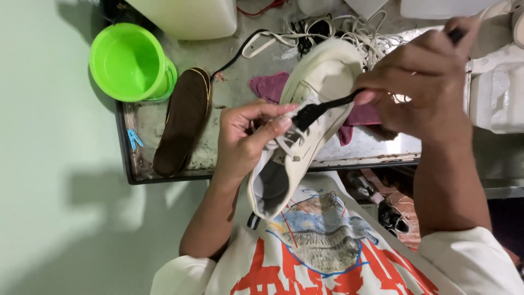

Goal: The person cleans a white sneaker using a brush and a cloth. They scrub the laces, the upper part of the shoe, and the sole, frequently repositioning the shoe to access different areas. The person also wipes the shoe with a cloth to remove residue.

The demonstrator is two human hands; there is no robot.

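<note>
Fingers of right hand [423, 82] hide black brush [322, 109] handle; left hand [245, 136] grips shoe [311, 109].

The sneaker [305, 120] looks like matt cream canvas, its lining a smooth grey cloth. Across its top lies a black brush [327, 106] of dull plastic. Left of the sneaker, the insole [183, 128] is brown and suede-like, the cup [131, 63] glossy green plastic. Under the sneaker, the metal tray [164, 177] is worn and stained; the rag [270, 87] is soft purple cloth.

Metal tray [355, 155]: green bowl [128, 63], brown insole [183, 128], pink cloth [270, 87].
</note>
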